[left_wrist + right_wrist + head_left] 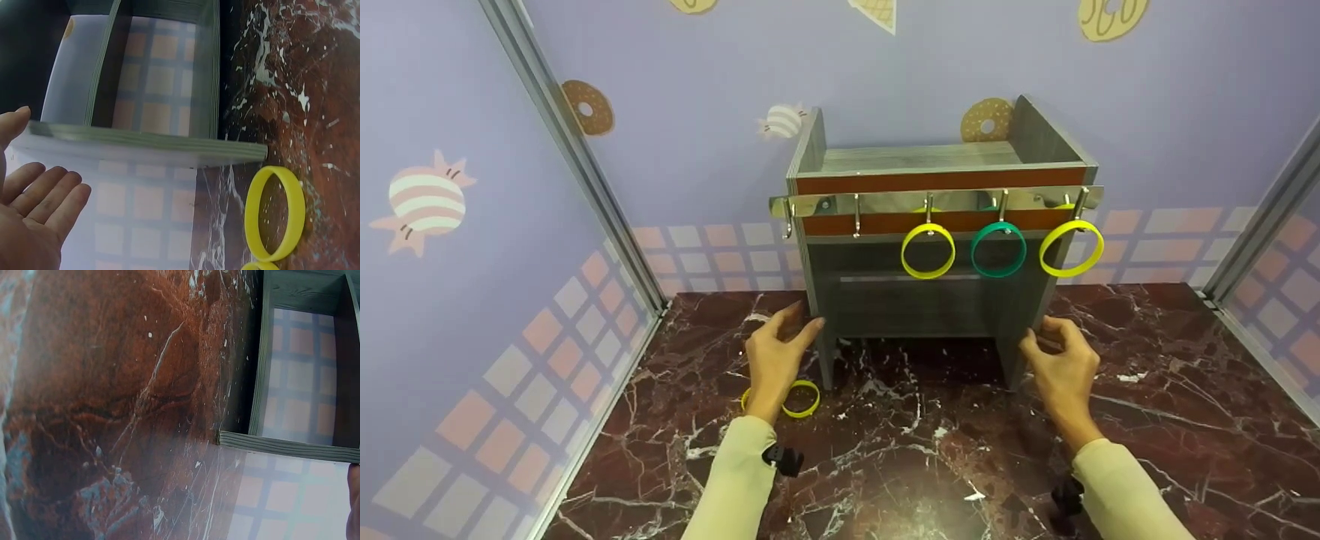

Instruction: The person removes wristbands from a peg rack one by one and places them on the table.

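Observation:
A grey wooden shelf unit point(915, 307) stands on the floor, a metal hook rail point(885, 202) across its front. Two yellow rings point(928, 277) and a green ring point(999, 274) hang from hooks on the middle and right. My left hand point(776, 356) is beside the unit's left side panel point(157, 143), fingers spread along its outer side, thumb at its front edge, holding nothing. My right hand point(1065, 367) is at the right side panel point(292, 445), fingertips right at its front edge and outer face, a gap between thumb and index finger.
On the dark red marbled surface point(907, 465), a yellow ring point(298, 219) lies by the unit's left foot, with another yellow ring point(260, 266) against it, partly hidden by my left wrist in the head view. Patterned walls point(705, 150) rise behind and at both sides.

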Tool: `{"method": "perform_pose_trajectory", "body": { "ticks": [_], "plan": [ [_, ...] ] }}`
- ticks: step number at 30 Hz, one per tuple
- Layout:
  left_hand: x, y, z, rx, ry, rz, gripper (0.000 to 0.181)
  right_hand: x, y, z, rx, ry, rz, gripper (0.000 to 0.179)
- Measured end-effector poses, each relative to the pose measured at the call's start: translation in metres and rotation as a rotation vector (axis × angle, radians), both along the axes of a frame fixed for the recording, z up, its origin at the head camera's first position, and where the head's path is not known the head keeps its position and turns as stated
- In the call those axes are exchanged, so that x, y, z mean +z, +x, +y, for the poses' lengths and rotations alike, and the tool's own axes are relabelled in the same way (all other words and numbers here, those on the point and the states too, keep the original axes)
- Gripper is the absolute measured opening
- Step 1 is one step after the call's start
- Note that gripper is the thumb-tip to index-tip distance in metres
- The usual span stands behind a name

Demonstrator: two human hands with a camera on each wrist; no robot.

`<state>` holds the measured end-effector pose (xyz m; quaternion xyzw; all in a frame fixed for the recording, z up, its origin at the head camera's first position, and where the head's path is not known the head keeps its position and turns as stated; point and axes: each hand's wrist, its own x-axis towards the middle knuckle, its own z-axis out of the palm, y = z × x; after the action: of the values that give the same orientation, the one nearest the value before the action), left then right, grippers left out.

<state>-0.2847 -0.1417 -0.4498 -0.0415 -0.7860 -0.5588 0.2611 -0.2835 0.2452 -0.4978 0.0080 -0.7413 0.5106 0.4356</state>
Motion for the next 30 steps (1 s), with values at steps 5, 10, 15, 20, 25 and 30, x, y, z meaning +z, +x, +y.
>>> {"method": "perform_pose_trajectory", "body": {
  "ticks": [5, 10, 15, 20, 25, 30],
  "plan": [
    [0.000, -0.006, 0.008, -0.001, 0.015, 0.029, 0.040, 0.000, 0.000, 0.001, -0.008, 0.000, -0.006, 0.015],
    [0.000, -0.011, 0.015, 0.015, 0.043, 0.058, 0.035, 0.001, 0.000, 0.000, -0.004, -0.003, -0.010, 0.015],
    [0.000, -0.014, 0.019, 0.058, 0.053, 0.098, 0.028, 0.001, 0.002, 0.000, 0.003, -0.009, -0.014, 0.016],
    [-0.002, -0.016, 0.021, 0.089, 0.055, 0.134, 0.021, 0.004, 0.004, -0.003, -0.005, -0.004, -0.010, 0.016],
    [-0.003, -0.017, 0.024, 0.152, 0.027, 0.135, 0.013, 0.017, 0.013, -0.012, -0.022, 0.007, -0.009, 0.016],
    [-0.004, -0.016, 0.027, 0.188, 0.002, 0.126, 0.011, 0.028, 0.022, -0.019, -0.014, -0.003, -0.002, 0.016]
  ]
}}
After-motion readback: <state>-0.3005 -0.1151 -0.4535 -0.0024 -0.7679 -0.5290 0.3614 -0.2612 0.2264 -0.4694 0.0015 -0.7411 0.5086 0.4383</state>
